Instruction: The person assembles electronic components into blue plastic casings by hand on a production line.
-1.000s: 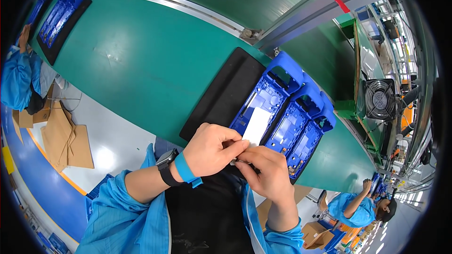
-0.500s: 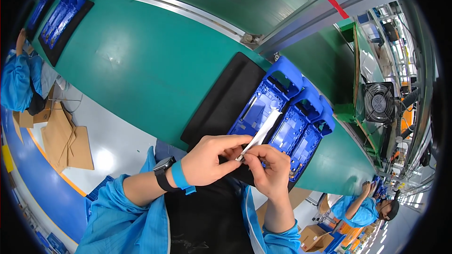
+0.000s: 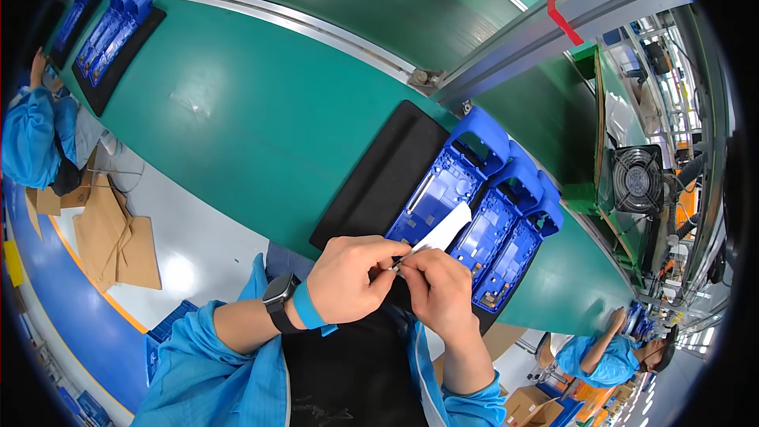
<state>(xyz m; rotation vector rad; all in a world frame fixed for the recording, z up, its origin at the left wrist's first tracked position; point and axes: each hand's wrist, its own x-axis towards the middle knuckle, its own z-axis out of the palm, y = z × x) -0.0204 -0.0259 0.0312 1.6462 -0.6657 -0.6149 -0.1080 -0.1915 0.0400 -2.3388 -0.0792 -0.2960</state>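
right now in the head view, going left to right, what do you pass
brown cardboard sheets on the floor → black wristwatch → left hand → right hand → three blue plastic housings on a black tray → grey square fan

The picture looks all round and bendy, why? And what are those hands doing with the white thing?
A person wears the camera on their head, and it looks down at their own hands. Its lens sees very wide, so straight edges curve near the rim.

The left hand has a watch and a blue band on its wrist. The right hand is close beside it. Together they pinch a small white strip at its lower end, just above the table edge.

In front of them runs a long green belt. On it lies a black tray carrying three blue plastic frames side by side. A second tray with blue frames sits far off on the belt. Other people in blue coats work nearby, one at the left edge and one at the lower right.
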